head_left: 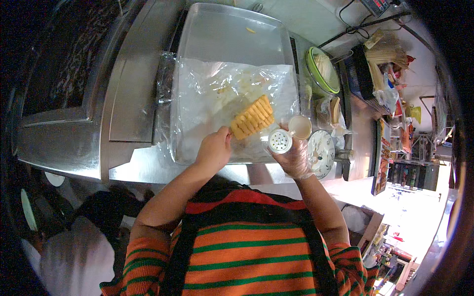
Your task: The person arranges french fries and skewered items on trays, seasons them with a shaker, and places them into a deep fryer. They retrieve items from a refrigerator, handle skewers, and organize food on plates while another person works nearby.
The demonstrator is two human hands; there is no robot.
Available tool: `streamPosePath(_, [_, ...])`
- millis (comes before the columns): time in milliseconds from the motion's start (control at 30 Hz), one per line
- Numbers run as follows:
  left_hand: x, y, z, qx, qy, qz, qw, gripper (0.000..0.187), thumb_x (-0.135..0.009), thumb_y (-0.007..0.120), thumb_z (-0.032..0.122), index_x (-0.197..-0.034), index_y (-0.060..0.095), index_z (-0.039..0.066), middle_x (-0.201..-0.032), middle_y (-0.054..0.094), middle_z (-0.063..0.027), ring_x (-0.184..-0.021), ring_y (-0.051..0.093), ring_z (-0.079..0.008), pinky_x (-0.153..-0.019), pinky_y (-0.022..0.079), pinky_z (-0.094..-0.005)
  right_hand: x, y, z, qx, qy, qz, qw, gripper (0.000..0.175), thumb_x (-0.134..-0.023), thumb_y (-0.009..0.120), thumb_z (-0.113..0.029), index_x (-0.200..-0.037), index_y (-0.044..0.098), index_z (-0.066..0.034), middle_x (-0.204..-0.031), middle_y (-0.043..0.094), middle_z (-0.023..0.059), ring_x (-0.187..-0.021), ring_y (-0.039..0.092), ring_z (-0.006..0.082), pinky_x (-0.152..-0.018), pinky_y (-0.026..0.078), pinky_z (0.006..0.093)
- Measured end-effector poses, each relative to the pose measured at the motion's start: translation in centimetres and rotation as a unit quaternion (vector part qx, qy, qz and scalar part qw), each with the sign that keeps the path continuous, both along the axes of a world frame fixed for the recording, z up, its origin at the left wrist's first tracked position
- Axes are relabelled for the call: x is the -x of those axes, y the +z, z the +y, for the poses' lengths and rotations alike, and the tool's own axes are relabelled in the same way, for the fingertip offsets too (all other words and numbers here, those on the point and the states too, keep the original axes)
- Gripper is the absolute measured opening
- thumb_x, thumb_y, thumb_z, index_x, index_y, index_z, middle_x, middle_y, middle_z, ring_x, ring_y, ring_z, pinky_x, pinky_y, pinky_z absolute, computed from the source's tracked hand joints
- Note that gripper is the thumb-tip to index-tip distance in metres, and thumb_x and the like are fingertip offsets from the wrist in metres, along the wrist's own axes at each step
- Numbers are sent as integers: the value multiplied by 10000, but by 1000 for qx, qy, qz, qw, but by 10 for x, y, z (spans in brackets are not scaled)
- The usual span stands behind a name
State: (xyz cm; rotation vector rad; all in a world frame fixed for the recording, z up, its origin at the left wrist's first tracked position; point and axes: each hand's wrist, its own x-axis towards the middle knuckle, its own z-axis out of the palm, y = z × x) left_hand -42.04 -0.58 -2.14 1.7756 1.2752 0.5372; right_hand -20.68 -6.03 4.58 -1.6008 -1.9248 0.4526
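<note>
My left hand (215, 148) pinches the lower-left end of a golden fried food piece (253, 117) with deep parallel cuts; whether a stick lies inside the grip is hidden. The piece is over a clear plastic sheet (200, 96) that covers the near part of a metal tray (229, 40). My right hand (294, 159), in a clear plastic glove, is closed around a seasoning shaker (280, 141). Its white perforated top faces up, and the round hinged cap (300, 127) is flipped back to the right.
A patterned plate (321, 153) lies right of my right hand. Farther back are a green-rimmed bowl (312, 68) and bundled wooden sticks (387, 51). Metal equipment (129, 85) borders the tray on the left. One yellow scrap (250, 30) rests at the tray's far end.
</note>
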Motion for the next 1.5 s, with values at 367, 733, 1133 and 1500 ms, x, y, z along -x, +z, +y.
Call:
streamPosePath(367, [-4,-6,-4,-1,12,-12,1000,117,-846,489,135,-840,512,20,-716,576,-207,-699,558,-398,-609,422,-476,18,61,46,190,24,-536,822,315,-810,497,-145,-1125,505,-137,-1016,580,110,-1013,535,263,-789,443,406])
streamPosePath(733, [-11,-19,-10,20,35,-56,998,102,-821,511,116,-816,537,17,-718,583,-204,-698,564,-394,-602,429,-469,34,66,68,174,74,-595,781,310,-809,505,-111,-1118,508,-139,-935,597,97,-929,572,242,-767,452,375])
streamPosePath(1133, [1,-15,0,46,52,-19,997,100,-820,495,107,-836,548,24,-759,589,-202,-742,567,-396,-638,439,-461,11,50,70,167,40,-580,797,214,-774,524,-103,-986,555,-97,-809,618,96,-791,616,257,-678,485,363])
streamPosePath(1500, [10,-25,18,1,105,24,994,109,-819,503,116,-849,546,20,-765,598,-211,-742,576,-395,-656,445,-463,5,28,80,247,63,-629,734,242,-793,525,-119,-1030,544,-73,-881,646,124,-819,639,236,-662,509,360])
